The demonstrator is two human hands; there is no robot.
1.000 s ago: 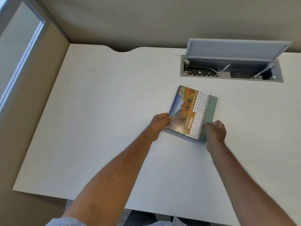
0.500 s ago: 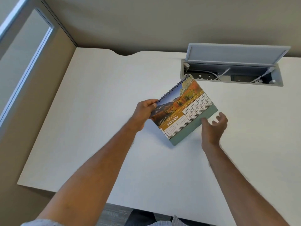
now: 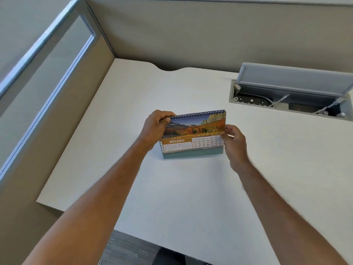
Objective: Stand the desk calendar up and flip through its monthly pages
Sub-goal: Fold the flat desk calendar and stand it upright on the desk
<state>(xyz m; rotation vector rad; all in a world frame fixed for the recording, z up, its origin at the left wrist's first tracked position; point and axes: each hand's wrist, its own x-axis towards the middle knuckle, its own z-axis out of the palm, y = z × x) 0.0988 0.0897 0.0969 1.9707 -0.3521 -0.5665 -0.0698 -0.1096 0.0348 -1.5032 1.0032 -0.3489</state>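
Both hands grip one desk calendar (image 3: 193, 134), which stands upright near the middle of the white desk (image 3: 191, 197) on its teal base. Left hand (image 3: 155, 129) is curled shut over the top left corner at the spiral binding; right hand (image 3: 232, 140) pinches the right edge of the page between thumb and fingers. Front page reads "JANUARY" under an autumn mountain photo

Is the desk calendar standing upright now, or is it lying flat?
Upright. The desk calendar has its spiral on top and its green base on the desk; the left hand and right hand hold its sides.
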